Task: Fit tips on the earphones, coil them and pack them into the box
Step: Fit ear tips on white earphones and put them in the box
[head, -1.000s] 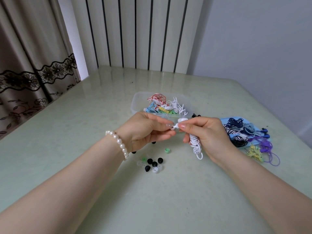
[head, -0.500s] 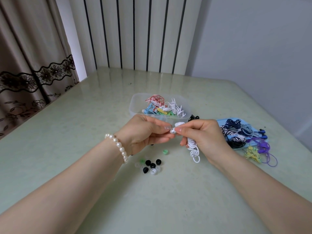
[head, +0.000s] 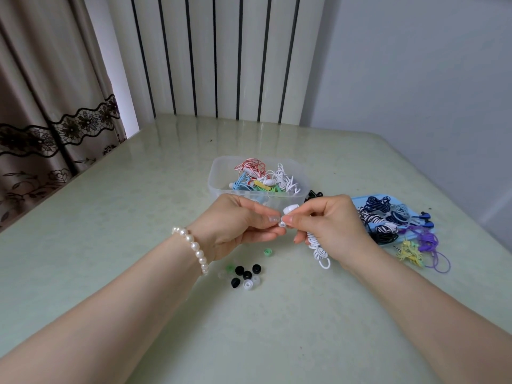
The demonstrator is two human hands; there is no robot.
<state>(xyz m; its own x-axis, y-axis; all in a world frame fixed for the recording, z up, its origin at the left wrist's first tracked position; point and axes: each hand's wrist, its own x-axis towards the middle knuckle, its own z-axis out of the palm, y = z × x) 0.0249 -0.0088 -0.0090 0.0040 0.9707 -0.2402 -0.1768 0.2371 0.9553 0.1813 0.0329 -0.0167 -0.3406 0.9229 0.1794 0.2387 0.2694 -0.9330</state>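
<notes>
My right hand (head: 329, 228) grips white earphones; their coiled cable (head: 318, 249) hangs below the palm and one white earbud (head: 289, 209) sticks up above the thumb. My left hand (head: 238, 225) pinches a small clear tip (head: 281, 223) against the other earbud, fingertips of both hands touching. Behind the hands stands the clear plastic box (head: 219, 178) holding several coiled earphones in red, blue, yellow-green and white. Loose tips (head: 245, 274), black, clear and green, lie on the table under my left wrist. A single green tip (head: 267, 251) lies between the hands.
A blue tray (head: 360, 202) at the right carries several black, striped and navy earphones. Purple (head: 428, 239) and yellow (head: 410, 252) earphones lie beside it. The pale green table (head: 110, 217) ends at a curtain on the left and a striped wall behind.
Both hands stay together at the earbud and have barely shifted; the coiled cable hangs a little closer under my right palm. The view has tilted slightly.
</notes>
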